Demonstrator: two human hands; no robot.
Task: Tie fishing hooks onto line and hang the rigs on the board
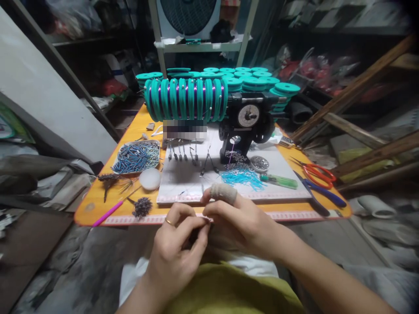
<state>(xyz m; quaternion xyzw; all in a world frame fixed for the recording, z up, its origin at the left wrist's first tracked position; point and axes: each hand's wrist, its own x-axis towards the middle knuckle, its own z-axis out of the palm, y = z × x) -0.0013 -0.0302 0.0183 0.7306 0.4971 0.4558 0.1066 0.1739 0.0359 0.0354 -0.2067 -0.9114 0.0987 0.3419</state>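
Observation:
My left hand (181,242), with a ring on one finger, is closed in a pinch just in front of the table edge. Its fingertips meet those of my right hand (240,216), also pinching. A small pale bit shows between them, too small to name. Cloth-like wrapping (224,193) covers my raised right index finger. Beyond the hands lies a white board (183,183) with a pile of short blue strips (242,176) and a round dish of small metal pieces (260,163). Several dark small parts on wires (183,155) hang above the board's left part.
A black winding machine (244,126) bears a row of teal spools (186,100); more teal spools (252,80) stand behind. Left are a tray of blue pieces (135,157), a white round lid (149,179) and a pink-handled tool (108,213). Orange scissors (317,174) and blue-handled pliers (324,193) lie right.

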